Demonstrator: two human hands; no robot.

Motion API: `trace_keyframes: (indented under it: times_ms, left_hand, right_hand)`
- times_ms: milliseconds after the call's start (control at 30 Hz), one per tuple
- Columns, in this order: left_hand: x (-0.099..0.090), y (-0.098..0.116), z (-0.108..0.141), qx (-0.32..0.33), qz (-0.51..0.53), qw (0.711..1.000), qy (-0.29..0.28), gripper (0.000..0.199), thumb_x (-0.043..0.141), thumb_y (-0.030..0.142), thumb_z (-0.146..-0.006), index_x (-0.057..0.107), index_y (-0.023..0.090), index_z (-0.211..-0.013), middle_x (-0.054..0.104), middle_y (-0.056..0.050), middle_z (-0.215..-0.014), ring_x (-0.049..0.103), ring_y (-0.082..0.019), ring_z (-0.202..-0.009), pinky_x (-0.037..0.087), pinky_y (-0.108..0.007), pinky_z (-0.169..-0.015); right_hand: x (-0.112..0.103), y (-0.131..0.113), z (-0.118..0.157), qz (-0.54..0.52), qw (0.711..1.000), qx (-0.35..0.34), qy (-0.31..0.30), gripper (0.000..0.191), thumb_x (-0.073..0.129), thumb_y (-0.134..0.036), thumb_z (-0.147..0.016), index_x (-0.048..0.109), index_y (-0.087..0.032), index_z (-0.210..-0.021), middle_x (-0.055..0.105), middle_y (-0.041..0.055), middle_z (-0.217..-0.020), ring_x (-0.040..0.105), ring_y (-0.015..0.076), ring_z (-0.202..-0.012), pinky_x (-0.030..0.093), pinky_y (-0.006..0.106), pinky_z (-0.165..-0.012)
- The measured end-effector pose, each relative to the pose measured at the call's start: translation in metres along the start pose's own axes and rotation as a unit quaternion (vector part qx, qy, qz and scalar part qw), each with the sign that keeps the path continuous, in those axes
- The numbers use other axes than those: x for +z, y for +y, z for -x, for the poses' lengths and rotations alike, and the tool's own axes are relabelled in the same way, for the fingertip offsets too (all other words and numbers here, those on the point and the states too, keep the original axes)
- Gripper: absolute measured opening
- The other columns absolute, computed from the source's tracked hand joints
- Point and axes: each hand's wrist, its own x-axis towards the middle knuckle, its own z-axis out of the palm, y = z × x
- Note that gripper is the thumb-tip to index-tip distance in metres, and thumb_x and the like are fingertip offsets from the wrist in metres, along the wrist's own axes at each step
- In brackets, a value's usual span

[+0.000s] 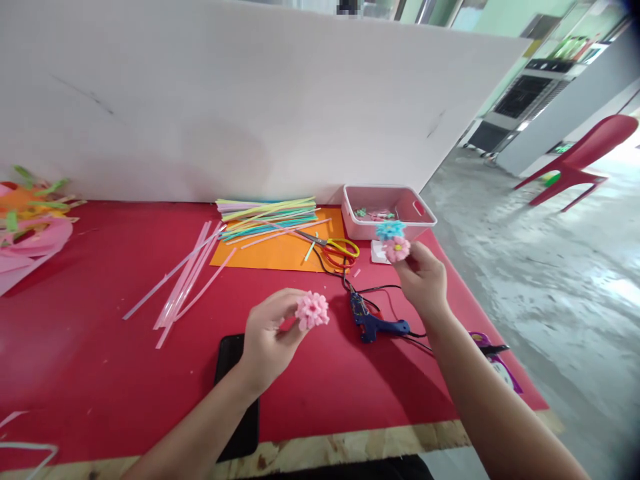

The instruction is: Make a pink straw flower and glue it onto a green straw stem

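Observation:
My left hand (274,337) is closed on a pink flower (313,311), holding it above the red table. Farther right, my right hand (424,277) grips a pink flower with a yellow centre (397,249). A blue flower (390,230) shows just behind that one, next to the front wall of a pink basket (360,230); whether my fingers hold it too, I cannot tell. A blue glue gun (373,321) lies between my hands. Scissors with yellow and red handles (340,250) rest on an orange sheet (270,255) beneath coloured strips (275,215).
Pink strips (185,287) lie at the left of the red table (125,380). A black phone (245,427) is under my left forearm. Paper flowers (35,233) sit at the far left. A white board (225,100) stands behind; a red chair (575,160) is on the floor at right.

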Motion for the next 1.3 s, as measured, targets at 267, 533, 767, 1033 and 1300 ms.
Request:
trace_keyframes:
  times_ms: [267,533,767,1033,1300]
  left_hand:
    - [0.013,-0.005,0.008,0.069,0.022,0.997,-0.029,0.014,0.067,0.013,-0.084,0.074,0.024,-0.087,0.073,-0.007,-0.093,0.070,-0.022,-0.086,0.057,-0.033,-0.079]
    - [0.018,0.001,0.009,0.214,-0.062,0.975,0.015,0.016,0.067,0.006,-0.080,0.069,0.019,-0.090,0.070,-0.002,-0.082,0.066,-0.014,-0.073,0.053,-0.022,-0.070]
    - [0.026,-0.002,0.016,0.144,0.016,0.988,0.045,0.017,0.067,0.006,-0.081,0.072,0.021,-0.088,0.067,-0.001,-0.085,0.063,-0.013,-0.077,0.052,-0.020,-0.071]
    - [0.016,0.012,0.011,0.008,0.113,0.992,-0.062,0.023,0.078,0.005,-0.074,0.078,0.024,-0.089,0.070,-0.002,-0.093,0.067,-0.015,-0.085,0.054,-0.021,-0.078]
    - [0.009,0.022,0.010,-0.018,0.104,0.994,-0.023,0.016,0.083,0.009,-0.068,0.076,0.021,-0.076,0.069,0.002,-0.074,0.065,-0.011,-0.069,0.054,-0.016,-0.066]
  right_hand:
    - [0.023,-0.068,0.081,-0.254,0.964,-0.009,-0.074,0.022,0.059,-0.032,-0.089,0.060,-0.021,-0.070,0.061,0.0001,-0.060,0.058,0.0138,-0.050,0.049,0.027,-0.046]
    - [0.034,-0.082,0.102,-0.297,0.954,-0.032,-0.035,0.015,0.065,-0.014,-0.081,0.067,-0.019,-0.067,0.069,0.0001,-0.063,0.065,0.0135,-0.054,0.056,0.024,-0.052]
    - [0.042,-0.085,0.109,-0.276,0.959,-0.057,-0.012,0.013,0.063,-0.010,-0.080,0.068,-0.020,-0.073,0.071,0.0020,-0.071,0.067,0.0158,-0.066,0.057,0.028,-0.065]
    - [0.050,-0.086,0.126,-0.283,0.956,-0.054,-0.055,0.014,0.054,-0.018,-0.094,0.064,-0.024,-0.102,0.069,0.0021,-0.085,0.062,0.0125,-0.067,0.050,0.022,-0.055]
    - [0.036,-0.097,0.121,-0.260,0.957,-0.097,-0.085,0.018,0.055,-0.007,-0.089,0.065,-0.022,-0.086,0.066,-0.0019,-0.073,0.058,0.0098,-0.062,0.047,0.020,-0.059]
